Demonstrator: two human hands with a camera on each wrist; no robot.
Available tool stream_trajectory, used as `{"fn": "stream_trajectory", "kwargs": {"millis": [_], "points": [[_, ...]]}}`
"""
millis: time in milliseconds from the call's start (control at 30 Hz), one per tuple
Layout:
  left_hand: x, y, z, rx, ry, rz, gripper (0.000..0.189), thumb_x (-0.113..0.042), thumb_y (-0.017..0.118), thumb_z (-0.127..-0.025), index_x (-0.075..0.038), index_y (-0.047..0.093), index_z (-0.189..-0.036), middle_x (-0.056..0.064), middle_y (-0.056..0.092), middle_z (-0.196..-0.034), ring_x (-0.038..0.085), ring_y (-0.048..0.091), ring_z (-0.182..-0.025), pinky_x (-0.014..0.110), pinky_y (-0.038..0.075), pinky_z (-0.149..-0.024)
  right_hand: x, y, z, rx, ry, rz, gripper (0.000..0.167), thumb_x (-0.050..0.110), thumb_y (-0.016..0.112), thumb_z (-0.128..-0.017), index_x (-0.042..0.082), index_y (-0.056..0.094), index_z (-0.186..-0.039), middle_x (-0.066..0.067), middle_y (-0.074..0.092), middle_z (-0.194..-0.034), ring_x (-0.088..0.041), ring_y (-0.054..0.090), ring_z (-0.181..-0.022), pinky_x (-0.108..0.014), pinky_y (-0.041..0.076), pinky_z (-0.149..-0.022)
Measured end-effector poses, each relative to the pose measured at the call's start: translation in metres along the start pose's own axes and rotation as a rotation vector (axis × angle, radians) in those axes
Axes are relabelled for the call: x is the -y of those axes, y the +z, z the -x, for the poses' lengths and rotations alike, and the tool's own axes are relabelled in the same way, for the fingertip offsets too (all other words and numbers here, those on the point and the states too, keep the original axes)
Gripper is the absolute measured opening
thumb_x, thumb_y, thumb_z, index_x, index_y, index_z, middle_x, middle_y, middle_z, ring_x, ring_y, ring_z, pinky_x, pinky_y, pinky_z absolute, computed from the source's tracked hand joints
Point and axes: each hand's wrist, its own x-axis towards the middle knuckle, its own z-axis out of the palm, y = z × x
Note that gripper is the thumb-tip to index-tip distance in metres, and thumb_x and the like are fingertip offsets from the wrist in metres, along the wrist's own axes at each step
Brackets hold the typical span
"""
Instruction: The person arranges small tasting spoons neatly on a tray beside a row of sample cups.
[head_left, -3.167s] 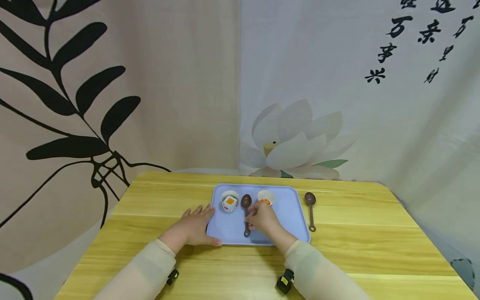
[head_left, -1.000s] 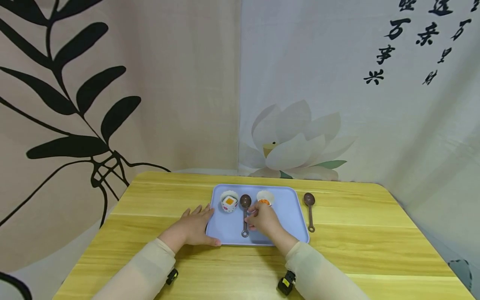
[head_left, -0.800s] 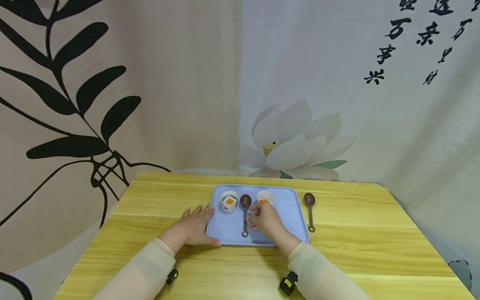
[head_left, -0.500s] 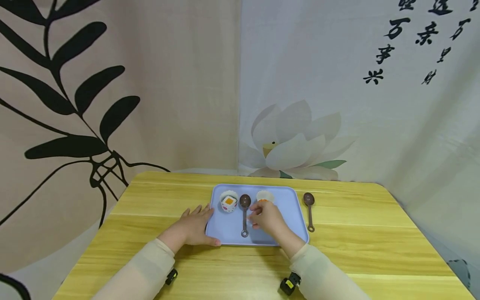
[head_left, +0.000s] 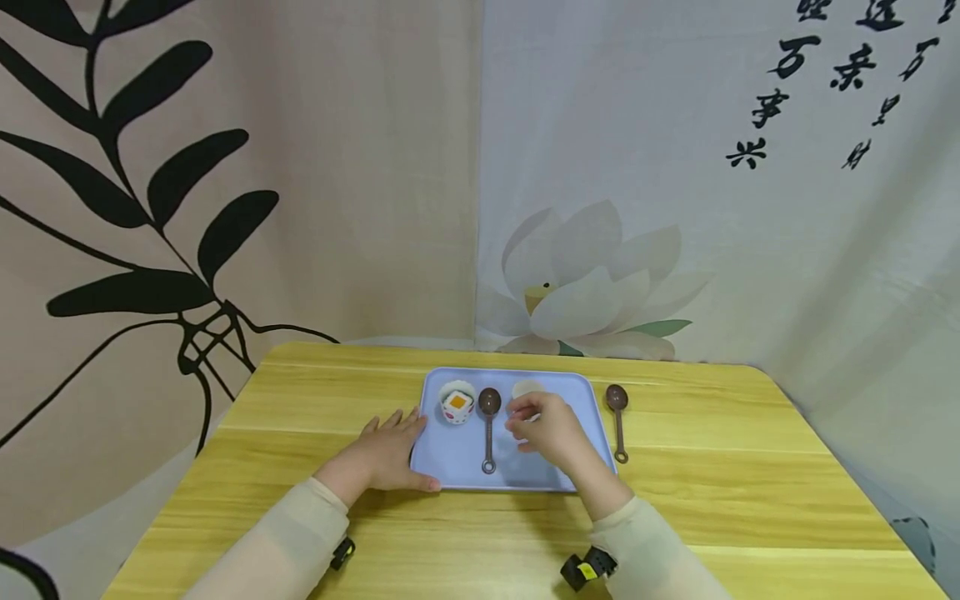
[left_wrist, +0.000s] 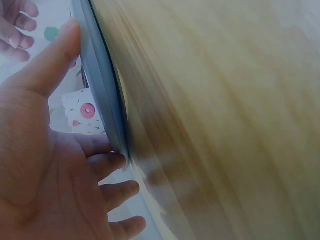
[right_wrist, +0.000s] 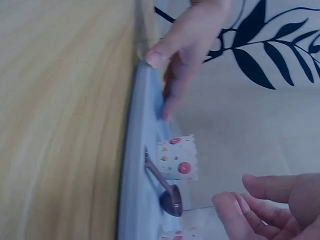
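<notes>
My left hand [head_left: 381, 454] rests at the left edge of a pale blue tray [head_left: 444, 458], fingers spread and thumb on the near rim. In the left wrist view the thumb [left_wrist: 55, 62] lies along that rim. A brown spoon [head_left: 489, 404] lies on the tray between two paper cups. The left cup [head_left: 457, 417] has a printed pattern and holds something white with an orange square. My right hand [head_left: 553, 427] hovers over the tray right of the spoon, fingers loosely bent around nothing. It partly hides the right cup [head_left: 528, 387].
A second brown spoon [head_left: 617, 398] lies on the wooden table [head_left: 720, 475], just right of the tray. Behind the table hangs a printed curtain [head_left: 390, 208]. A small black device [head_left: 587, 569] is strapped at the right wrist, another [head_left: 342, 552] at the left.
My right hand has left the spoon's handle and drawn back to the right, now covering more of the right cup. The spoon stays on the tray; the left hand has not moved.
</notes>
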Motion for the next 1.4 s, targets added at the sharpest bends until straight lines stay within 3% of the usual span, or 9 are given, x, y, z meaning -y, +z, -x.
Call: {"fn": "stream_trajectory", "kwargs": {"millis": [333,600,1000,1400], "points": [[-0.003,0.0,0.0,0.004,-0.01,0.003,0.116,-0.069,0.076,-0.074,0.002,0.031,-0.155,0.021,0.025,-0.161,0.046,0.022,-0.147,0.066,0.013,-0.116,0.004,-0.021,0.008,-0.027,-0.006,-0.014,0.02,0.0,0.072,-0.09,-0.001,0.071,-0.109,-0.01,0.068,-0.094,-0.028,0.07,-0.084,-0.036,0.061,-0.065],[-0.003,-0.002,0.001,0.007,-0.014,0.009,0.117,-0.069,0.076,-0.073,0.002,0.031,-0.155,0.022,0.025,-0.161,0.046,0.021,-0.148,0.066,0.012,-0.116,0.008,-0.043,0.011,-0.029,0.013,-0.01,0.028,0.001,0.07,-0.092,-0.004,0.067,-0.119,-0.012,0.067,-0.101,-0.02,0.069,-0.086,-0.037,0.061,-0.069],[-0.001,-0.002,0.001,0.01,-0.013,0.013,0.116,-0.068,0.076,-0.074,0.003,0.031,-0.155,0.022,0.025,-0.161,0.046,0.021,-0.148,0.066,0.013,-0.116,0.008,-0.075,0.019,-0.057,0.037,0.003,0.03,0.004,0.069,-0.094,-0.004,0.064,-0.122,-0.015,0.066,-0.106,-0.02,0.069,-0.09,-0.043,0.061,-0.073],[-0.002,0.0,0.001,0.008,-0.019,0.022,0.117,-0.067,0.077,-0.073,0.003,0.031,-0.154,0.022,0.025,-0.161,0.046,0.022,-0.147,0.066,0.013,-0.116,0.001,-0.104,0.024,-0.077,0.016,-0.012,0.037,0.007,0.065,-0.097,-0.007,0.058,-0.131,-0.016,0.064,-0.11,-0.017,0.067,-0.091,-0.036,0.061,-0.075]]}}
